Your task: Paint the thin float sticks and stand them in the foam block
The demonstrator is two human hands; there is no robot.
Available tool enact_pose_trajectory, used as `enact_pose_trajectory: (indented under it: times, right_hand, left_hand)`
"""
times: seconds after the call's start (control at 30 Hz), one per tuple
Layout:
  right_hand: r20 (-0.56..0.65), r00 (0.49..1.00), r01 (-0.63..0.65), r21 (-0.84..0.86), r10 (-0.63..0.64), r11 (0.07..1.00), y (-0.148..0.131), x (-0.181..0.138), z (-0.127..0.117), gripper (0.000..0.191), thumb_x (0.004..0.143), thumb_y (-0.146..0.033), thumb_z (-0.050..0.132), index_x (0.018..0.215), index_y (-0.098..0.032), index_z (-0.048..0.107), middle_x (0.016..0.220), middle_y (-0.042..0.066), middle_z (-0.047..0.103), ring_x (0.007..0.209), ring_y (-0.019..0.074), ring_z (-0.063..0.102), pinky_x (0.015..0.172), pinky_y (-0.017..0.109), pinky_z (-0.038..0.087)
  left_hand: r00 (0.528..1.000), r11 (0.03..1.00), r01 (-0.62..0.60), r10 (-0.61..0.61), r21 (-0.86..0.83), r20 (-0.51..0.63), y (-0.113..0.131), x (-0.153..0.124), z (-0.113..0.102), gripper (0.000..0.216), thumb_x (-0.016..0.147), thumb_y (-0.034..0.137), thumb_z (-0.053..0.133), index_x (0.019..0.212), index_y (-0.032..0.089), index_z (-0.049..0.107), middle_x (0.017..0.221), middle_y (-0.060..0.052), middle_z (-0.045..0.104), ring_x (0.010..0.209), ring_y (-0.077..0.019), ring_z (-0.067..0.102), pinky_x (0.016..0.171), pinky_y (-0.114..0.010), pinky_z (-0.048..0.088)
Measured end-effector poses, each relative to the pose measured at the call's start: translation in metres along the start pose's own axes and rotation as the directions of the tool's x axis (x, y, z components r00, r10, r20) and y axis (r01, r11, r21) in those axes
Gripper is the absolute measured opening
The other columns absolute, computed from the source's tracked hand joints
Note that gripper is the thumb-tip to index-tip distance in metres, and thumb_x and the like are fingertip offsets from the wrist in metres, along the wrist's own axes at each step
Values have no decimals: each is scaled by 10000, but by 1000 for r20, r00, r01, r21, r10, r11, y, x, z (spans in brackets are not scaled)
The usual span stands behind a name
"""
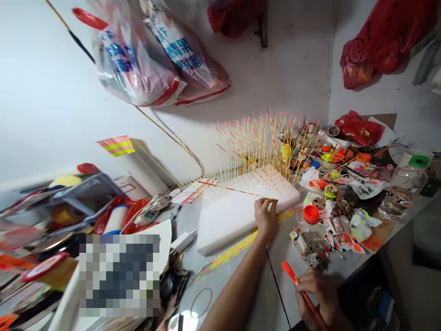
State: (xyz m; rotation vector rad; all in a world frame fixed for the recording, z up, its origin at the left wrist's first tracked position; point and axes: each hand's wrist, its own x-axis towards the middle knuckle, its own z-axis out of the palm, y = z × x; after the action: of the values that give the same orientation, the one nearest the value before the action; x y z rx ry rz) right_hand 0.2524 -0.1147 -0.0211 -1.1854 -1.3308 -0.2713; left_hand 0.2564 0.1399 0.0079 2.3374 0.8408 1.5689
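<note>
Left hand (265, 219), fingertips pinching one thin red-and-yellow striped stick (234, 189), at the edge of one white foam block (234, 225); right hand (317, 299), curled around one orange-red rod (292, 276); dozens of upright thin sticks (262, 142), beyond left hand, in block

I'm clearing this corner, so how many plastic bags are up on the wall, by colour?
Red plastic bag and red plastic bag: 2
Clear printed plastic bag and clear printed plastic bag: 2
Total: 4
</note>
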Motion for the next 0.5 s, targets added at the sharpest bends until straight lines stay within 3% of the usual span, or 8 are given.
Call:
enact_pose_trajectory:
  times: [0.2,0.37,0.5]
  right_hand:
    - [108,993,-50,-38,54,998,-6,3,-2,313,852,-64,514,1080,-274,559,834,13,673,726,186,702,718,347,621]
    - [46,998,-42,-63,45,997,-10,15,-2,248,821,-75,483,1001,-232,552,780,-15,674,691,124,677,682,263,593]
    - [1,1000,-29,-141,29,990,-8,17,1,213,926,-163,382,947,-225,585,805,-23,704,734,92,694,737,223,588]
  left_hand:
    - [995,990,92,-95,105,29,-6,0,14,229,884,371,593,824,208,742,873,-77,587,891,-233,548,811,-395,467]
    - [987,984,130,-140,123,84,-6,5,14,275,839,413,574,738,205,724,835,-72,557,889,-247,538,886,-461,455]
    - [975,982,166,-177,89,134,0,22,11,321,798,450,559,637,195,669,703,-54,502,831,-274,526,844,-571,458]
